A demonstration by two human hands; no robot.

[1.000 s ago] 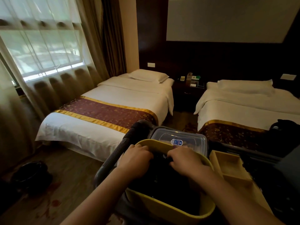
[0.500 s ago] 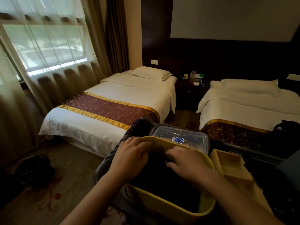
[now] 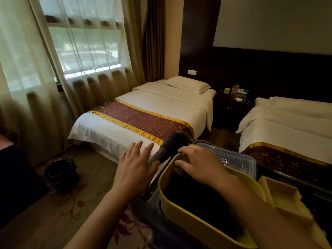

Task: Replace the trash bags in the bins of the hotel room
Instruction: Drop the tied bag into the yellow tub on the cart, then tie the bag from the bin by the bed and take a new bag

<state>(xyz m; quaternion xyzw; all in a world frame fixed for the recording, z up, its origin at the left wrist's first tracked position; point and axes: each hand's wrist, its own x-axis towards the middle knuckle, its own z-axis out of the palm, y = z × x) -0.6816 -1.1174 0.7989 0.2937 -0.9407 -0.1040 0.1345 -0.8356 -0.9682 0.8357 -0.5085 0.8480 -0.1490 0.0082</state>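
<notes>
A yellow tub (image 3: 181, 211) full of dark trash bags (image 3: 195, 200) sits on a cart in front of me. My right hand (image 3: 201, 165) reaches over the tub's far rim, fingers curled down onto the dark bags inside; whether it grips one is unclear. My left hand (image 3: 134, 168) hovers left of the tub with its fingers spread, holding nothing, beside the cart's black handle (image 3: 170, 144). A black bin (image 3: 61, 174) with a dark liner stands on the floor at the left, near the curtain.
A clear lidded box (image 3: 233, 159) and a wooden tray (image 3: 283, 196) lie on the cart behind and right of the tub. Two made beds (image 3: 143, 112) stand ahead with a nightstand (image 3: 231, 108) between them. Curtains (image 3: 36, 87) cover the window on the left. Dark furniture (image 3: 10, 177) is at far left.
My left hand has come off the tub and moved left, opening its fingers. The view has turned left and the bin on the floor shows more fully. My right hand stays at the tub's rim.
</notes>
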